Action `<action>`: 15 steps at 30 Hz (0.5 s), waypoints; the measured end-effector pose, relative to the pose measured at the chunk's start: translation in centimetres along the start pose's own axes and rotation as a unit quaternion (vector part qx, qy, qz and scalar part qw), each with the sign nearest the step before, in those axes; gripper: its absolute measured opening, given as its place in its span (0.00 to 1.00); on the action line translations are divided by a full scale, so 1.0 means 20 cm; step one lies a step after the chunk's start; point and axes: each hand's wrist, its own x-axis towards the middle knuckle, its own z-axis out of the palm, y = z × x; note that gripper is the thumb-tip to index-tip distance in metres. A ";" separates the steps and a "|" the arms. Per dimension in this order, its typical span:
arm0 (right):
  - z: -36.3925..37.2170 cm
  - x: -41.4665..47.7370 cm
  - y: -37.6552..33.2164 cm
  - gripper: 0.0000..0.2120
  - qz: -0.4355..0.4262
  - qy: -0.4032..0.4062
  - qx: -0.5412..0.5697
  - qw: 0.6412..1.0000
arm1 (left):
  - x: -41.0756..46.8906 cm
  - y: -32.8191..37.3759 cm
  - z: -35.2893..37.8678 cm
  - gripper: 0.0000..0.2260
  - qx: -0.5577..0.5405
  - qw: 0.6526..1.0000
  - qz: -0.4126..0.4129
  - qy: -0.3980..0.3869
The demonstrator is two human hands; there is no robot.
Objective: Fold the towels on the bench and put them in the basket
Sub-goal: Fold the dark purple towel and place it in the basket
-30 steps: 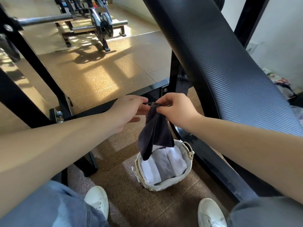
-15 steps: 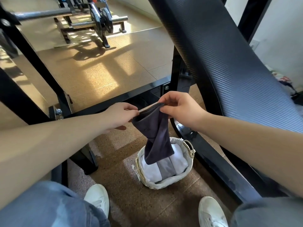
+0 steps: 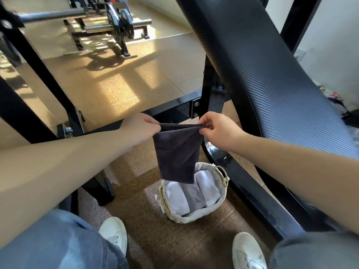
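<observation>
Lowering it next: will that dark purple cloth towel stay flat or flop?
Likely floppy: the dark purple cloth towel hangs limp between the left hand and right hand. Probably light: fingertip pinches carry it. It may slump into the pale woven basket.

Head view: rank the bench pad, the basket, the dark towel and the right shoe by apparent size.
1. bench pad
2. basket
3. dark towel, close to the basket; it hangs nearer the camera, so unsure
4. right shoe, cut by the frame

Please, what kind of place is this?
Most likely a gym or weight room: a padded black bench, a barbell loaded with plates on a low stand, and a black steel rack frame. The left hand and right hand pinch a dark towel above the basket.
</observation>
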 end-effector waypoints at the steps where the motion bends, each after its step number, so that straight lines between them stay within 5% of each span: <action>1: 0.00 0.00 0.01 0.06 0.007 -0.010 -0.014 1.000 | -0.01 0.02 0.00 0.09 0.000 1.000 0.018 0.001; 7: -0.03 0.00 0.01 0.06 -0.028 0.063 0.029 0.997 | 0.00 0.06 -0.02 0.11 -0.028 0.998 0.035 0.034; 15: 0.01 0.00 0.00 0.07 0.042 0.005 0.130 0.991 | 0.01 0.02 -0.01 0.12 -0.146 0.979 -0.069 -0.121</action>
